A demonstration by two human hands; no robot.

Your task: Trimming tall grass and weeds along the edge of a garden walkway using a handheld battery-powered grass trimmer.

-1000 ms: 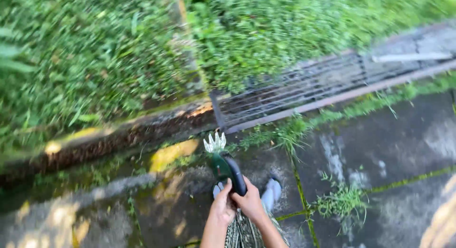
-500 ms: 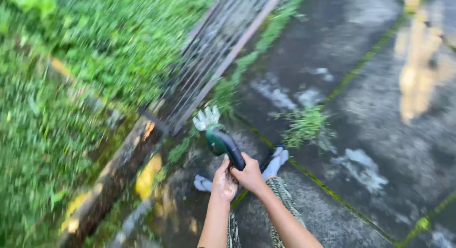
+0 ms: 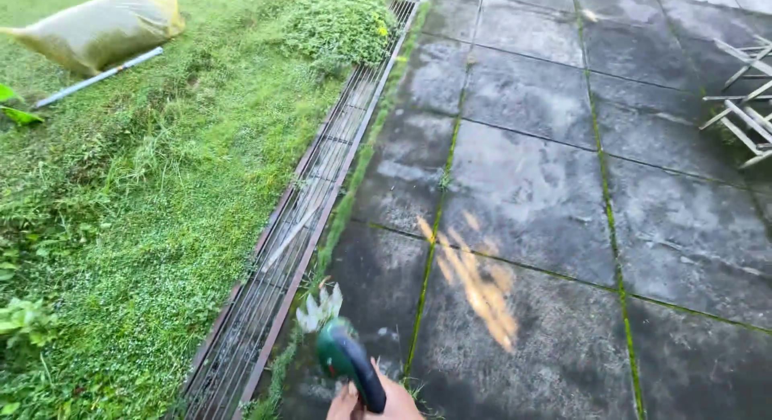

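A green-and-black handheld grass shear (image 3: pixel 346 362) is gripped at near centre by the right hand (image 3: pixel 398 402), fingers closed on the handle. The left hand (image 3: pixel 344 404) rests alongside; its grip cannot be told. Long axis points far-left toward the metal drain grate (image 3: pixel 297 251).

A single head-worn camera looks forward and steeply down from standing height along a long rusty metal drain grate (image 3: pixel 310 219) that runs from the bottom centre to the top centre. Green lawn (image 3: pixel 137 227) fills the left half, dark wet paving slabs (image 3: pixel 547 179) the right. Only the bottom edge is close.
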